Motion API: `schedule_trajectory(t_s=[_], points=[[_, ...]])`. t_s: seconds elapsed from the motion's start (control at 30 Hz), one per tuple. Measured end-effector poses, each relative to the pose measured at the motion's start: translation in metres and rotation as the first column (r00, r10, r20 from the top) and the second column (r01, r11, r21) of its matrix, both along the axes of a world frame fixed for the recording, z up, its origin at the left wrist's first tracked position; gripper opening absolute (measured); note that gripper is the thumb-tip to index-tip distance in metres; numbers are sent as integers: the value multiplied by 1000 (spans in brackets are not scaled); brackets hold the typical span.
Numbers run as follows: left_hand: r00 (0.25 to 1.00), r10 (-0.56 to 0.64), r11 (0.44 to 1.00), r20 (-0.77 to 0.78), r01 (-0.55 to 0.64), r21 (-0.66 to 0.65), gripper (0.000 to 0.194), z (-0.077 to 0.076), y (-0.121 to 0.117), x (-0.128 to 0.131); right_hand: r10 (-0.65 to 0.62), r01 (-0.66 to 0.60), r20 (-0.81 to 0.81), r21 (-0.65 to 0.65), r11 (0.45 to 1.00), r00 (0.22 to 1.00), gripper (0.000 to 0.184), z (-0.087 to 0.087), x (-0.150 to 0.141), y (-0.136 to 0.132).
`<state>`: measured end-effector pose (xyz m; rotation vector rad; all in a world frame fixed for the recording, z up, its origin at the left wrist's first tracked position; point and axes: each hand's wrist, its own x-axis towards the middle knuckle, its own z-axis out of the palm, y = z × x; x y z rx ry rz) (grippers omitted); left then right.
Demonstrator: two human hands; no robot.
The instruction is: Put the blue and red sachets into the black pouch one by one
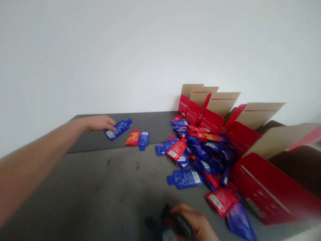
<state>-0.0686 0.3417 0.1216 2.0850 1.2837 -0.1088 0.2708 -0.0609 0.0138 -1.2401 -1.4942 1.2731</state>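
Observation:
My left hand reaches far out over the dark table and lies on the near end of a blue spouted pouch, fingers curled onto it. Just right of that pouch lie a red-orange pouch and another blue pouch, side by side. My right hand is at the bottom edge, closed round a dark object that is too blurred to name. A heap of blue and red pouches is spread along the right.
Several open red cardboard boxes with raised brown flaps stand in a row along the right side, from the wall to the near edge. A white wall rises behind the table. A seam crosses the table at mid-depth.

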Motion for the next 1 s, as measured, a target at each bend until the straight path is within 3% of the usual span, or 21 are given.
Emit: schedule_trajectory(t_s=[0.1,0.23,0.43,0.57,0.67,0.77,0.9,1.0], points=[[997,-50,993,57,56,-102,43,2,-70,2,-81,82,-11,72,994,997,20,3,-8,-8],[974,-199,951,111,220,-218,35,-14,-154,18,-66,56,57,157,986,996,22,5,-14,-16],[942,-310,938,130,326,-119,32,-50,-232,67,-141,85,210,255,963,967,10,0,-16,-14],[955,-216,961,204,245,-131,40,-76,-253,91,-204,113,299,296,949,932,14,-5,-21,-13],[962,-176,974,209,201,-105,42,-85,-259,95,-255,140,346,324,936,903,18,-9,-25,-13],[965,-171,976,197,194,-100,39,-79,-261,90,-290,162,386,331,930,876,16,-10,-29,-14],[967,-195,953,167,227,-199,40,-58,-258,68,-287,153,418,325,933,862,13,-11,-30,-12],[970,-193,955,146,220,-200,40,-49,-258,50,-305,174,421,322,931,854,13,-11,-32,-11]])
